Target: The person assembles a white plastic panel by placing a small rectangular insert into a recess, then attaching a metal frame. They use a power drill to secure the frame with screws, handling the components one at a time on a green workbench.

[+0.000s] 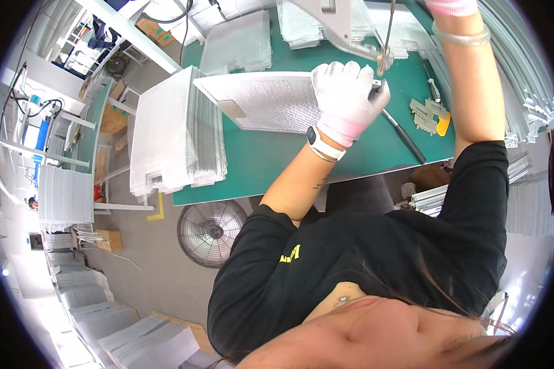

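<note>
My left hand (349, 98), in a white glove with a pink cuff, is closed on the upper right corner of a framed panel (271, 101). The panel has a white rim, a silvery textured mesh face and a small beige patch at its left. It stands tilted on the green table (252, 169). Just past my left thumb hangs the metal tip (381, 63) of a light grey machine arm (335, 24). My right arm reaches up to the top edge, where only the pink glove cuff (452, 6) shows. The fingers of that hand are outside the picture.
Mesh panels form a stack (166, 132) at the table's left, with further stacks (237, 43) behind. Right of my left hand lie a black-handled tool (409, 141), grey flat pieces (423, 117), a yellow piece (443, 125) and a screwdriver (434, 89). A round fan (212, 234) stands on the floor.
</note>
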`<control>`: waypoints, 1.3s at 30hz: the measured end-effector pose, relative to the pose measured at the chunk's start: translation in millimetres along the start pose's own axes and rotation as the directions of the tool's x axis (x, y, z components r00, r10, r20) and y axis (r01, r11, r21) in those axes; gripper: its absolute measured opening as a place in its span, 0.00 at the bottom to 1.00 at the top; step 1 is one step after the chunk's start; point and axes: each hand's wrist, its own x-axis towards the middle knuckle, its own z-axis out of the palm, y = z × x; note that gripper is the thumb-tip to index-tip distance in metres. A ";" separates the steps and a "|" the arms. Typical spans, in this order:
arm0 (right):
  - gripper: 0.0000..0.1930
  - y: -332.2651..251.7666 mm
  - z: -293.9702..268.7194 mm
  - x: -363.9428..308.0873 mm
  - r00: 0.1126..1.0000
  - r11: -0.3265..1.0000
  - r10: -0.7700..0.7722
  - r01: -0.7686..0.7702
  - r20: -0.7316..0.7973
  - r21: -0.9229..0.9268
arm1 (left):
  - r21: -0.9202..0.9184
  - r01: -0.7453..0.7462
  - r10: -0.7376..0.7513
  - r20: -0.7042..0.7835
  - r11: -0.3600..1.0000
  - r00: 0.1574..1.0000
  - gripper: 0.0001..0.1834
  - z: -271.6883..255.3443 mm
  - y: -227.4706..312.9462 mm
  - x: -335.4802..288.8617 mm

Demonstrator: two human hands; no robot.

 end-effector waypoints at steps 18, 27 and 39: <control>0.11 35.1 -10.4 -25.5 0.946 0.898 0.239 -0.302 0.220 0.320 | -0.040 0.001 0.003 0.098 0.999 0.995 0.10 -5.1 -1.8 -4.8; 0.19 71.8 3.6 -52.4 0.921 0.774 0.390 -0.326 -0.002 0.543 | -0.278 -0.014 0.024 0.031 0.960 0.999 0.07 2.5 -9.8 -17.9; 0.15 101.8 3.9 -76.8 0.935 0.677 0.351 -0.224 -0.041 0.701 | -0.217 -0.056 0.087 0.134 0.975 0.987 0.14 -22.0 -2.8 -11.6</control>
